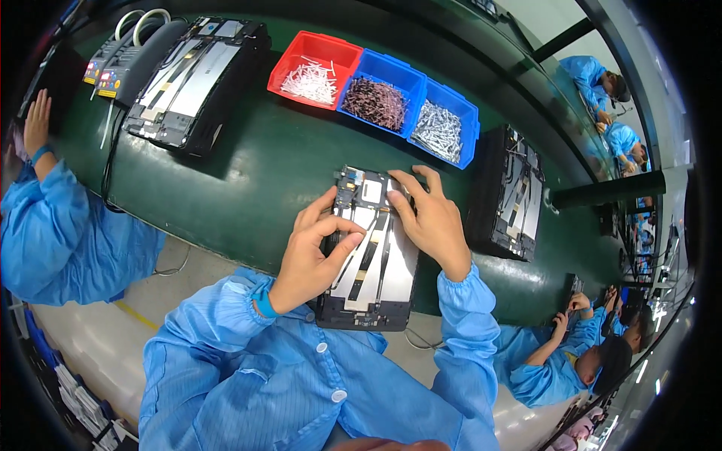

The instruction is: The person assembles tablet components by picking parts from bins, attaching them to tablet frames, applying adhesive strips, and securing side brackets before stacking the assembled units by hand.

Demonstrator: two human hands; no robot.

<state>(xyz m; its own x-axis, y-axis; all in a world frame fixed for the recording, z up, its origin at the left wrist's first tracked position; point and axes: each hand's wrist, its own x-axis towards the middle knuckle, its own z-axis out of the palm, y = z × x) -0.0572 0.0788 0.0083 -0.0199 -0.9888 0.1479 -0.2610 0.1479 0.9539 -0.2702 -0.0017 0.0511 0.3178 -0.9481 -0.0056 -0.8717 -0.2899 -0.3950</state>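
In front of me an opened tablet (389,259) lies at the table's near edge, its lower end jutting toward my body. Its inside shows silver panels, thin black cables and a black frame. My left hand (314,252), with a blue band at the wrist, is at its left side. Thumb and index finger are pinched together above the cables; whatever is between them is too small to tell. My right hand (432,222) grips the upper right of the tablet, thumb on the inner parts and fingers over the far right edge.
A red bin (316,68) of white sticks and blue bins (383,90) of dark and silver screws stand beyond. Stacks of opened tablets rest left (197,83) and right (511,195). Grey devices with cables (131,64) stand far left. Co-workers sit on both sides.
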